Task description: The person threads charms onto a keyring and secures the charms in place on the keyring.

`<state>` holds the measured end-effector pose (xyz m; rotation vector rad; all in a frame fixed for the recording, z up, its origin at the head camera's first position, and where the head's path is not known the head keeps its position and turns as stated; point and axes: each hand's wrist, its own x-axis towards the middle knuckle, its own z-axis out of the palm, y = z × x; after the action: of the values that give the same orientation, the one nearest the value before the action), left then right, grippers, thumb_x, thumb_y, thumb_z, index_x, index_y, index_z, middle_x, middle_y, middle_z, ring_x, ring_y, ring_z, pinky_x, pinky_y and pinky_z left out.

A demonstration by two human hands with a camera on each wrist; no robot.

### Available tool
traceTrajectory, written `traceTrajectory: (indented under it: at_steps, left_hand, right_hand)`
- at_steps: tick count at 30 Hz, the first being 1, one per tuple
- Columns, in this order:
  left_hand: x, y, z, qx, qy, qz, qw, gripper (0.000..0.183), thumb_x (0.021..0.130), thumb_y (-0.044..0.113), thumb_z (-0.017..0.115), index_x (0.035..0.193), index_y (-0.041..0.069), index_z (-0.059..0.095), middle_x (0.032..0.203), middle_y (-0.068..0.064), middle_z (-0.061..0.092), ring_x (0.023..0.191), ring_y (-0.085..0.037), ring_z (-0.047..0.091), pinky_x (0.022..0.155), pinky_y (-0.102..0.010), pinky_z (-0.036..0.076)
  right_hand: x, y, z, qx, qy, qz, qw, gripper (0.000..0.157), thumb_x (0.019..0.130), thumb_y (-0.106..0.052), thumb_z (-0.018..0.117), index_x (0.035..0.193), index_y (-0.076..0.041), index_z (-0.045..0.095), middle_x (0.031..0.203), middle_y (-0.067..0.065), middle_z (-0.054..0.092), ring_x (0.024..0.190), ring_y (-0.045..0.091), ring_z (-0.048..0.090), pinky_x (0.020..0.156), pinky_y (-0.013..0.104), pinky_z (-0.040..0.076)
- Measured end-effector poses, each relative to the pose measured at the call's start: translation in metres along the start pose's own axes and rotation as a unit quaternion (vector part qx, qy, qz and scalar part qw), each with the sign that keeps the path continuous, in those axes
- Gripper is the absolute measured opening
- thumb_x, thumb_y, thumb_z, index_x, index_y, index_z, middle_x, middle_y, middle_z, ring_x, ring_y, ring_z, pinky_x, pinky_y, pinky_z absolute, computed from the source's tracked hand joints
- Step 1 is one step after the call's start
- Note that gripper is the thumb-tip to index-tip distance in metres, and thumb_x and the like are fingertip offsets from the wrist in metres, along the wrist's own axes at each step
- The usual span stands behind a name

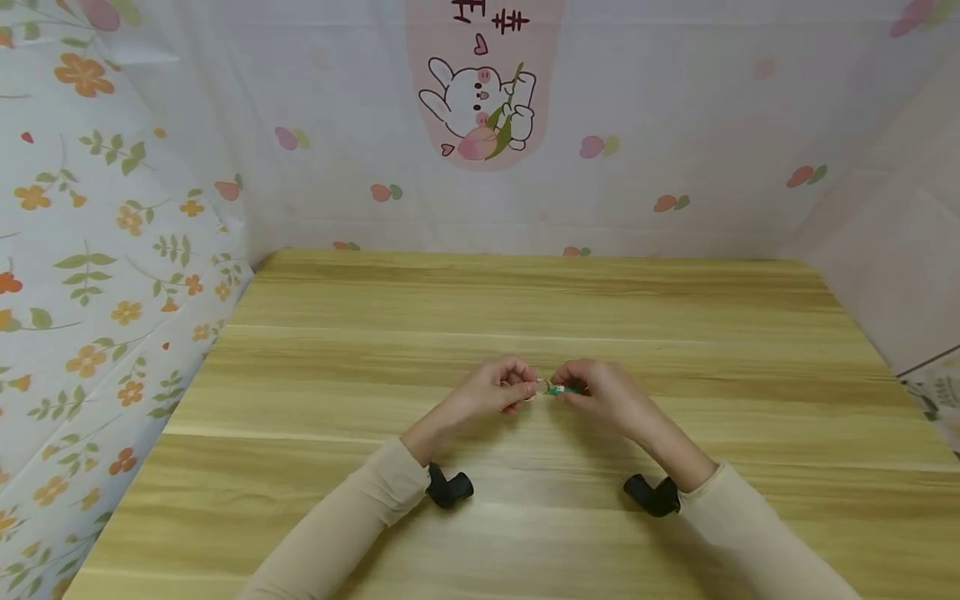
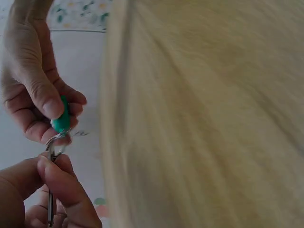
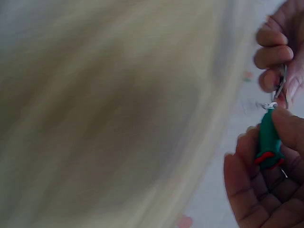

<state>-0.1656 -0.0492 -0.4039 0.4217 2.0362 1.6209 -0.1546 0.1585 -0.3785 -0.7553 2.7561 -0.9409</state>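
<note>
Over the middle of the table, my left hand point(image 1: 497, 388) pinches a metal key ring point(image 2: 51, 204) between thumb and fingers. The ring appears nearly edge-on in the left wrist view. Facing it, my right hand point(image 1: 603, 396) grips a small green charm point(image 3: 270, 133) with a red wavy edge at its lower end. In the right wrist view the thumb lies along the charm's side and the fingers curl beneath it. A short silver link point(image 3: 270, 105) at the charm's top meets the ring between the two hands. Fingers hide part of both pieces.
The wood-grain table point(image 1: 375, 300) spreads around both hands. A white cloth with a rabbit print point(image 1: 480, 108) hangs behind it, and a flowered cloth point(image 1: 112, 275) hangs on the left. Black curved pieces point(image 1: 450, 488) sit at both sleeve cuffs.
</note>
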Motion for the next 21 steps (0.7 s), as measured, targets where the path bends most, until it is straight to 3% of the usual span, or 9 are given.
traceTrajectory:
  at_steps: [5, 11, 21]
  left_hand:
    - [0.003, -0.007, 0.012, 0.111, 0.019, 0.003, 0.9937, 0.01, 0.09, 0.004, 0.066, 0.096, -0.004, 0.066, 0.079, -0.014, 0.071, 0.059, -0.005, 0.053, 0.055, -0.015, 0.042]
    - [0.002, -0.011, 0.021, 0.212, 0.03, -0.001, 0.9769, 0.005, 0.085, 0.009, 0.073, 0.086, 0.004, 0.072, 0.077, -0.008, 0.073, 0.062, 0.0, 0.052, 0.058, -0.013, 0.039]
    - [-0.001, -0.009, 0.018, 0.294, 0.064, 0.014, 0.9534, 0.008, 0.083, 0.016, 0.076, 0.079, 0.011, 0.071, 0.074, 0.001, 0.07, 0.067, -0.003, 0.051, 0.065, -0.017, 0.038]
  right_hand:
    - [-0.014, 0.013, 0.011, -0.1, -0.008, -0.043, 0.994, 0.011, 0.081, 0.0, 0.074, 0.084, -0.008, 0.068, 0.081, 0.0, 0.068, 0.073, 0.009, 0.058, 0.065, 0.023, 0.049]
    - [-0.023, 0.016, 0.019, -0.14, -0.013, -0.078, 0.987, 0.019, 0.077, -0.002, 0.079, 0.081, -0.012, 0.063, 0.082, -0.003, 0.062, 0.077, 0.008, 0.056, 0.067, 0.026, 0.05]
    - [-0.025, 0.015, 0.022, -0.164, 0.005, -0.08, 0.983, 0.022, 0.075, -0.003, 0.081, 0.081, -0.013, 0.062, 0.08, -0.004, 0.059, 0.076, 0.008, 0.053, 0.067, 0.025, 0.049]
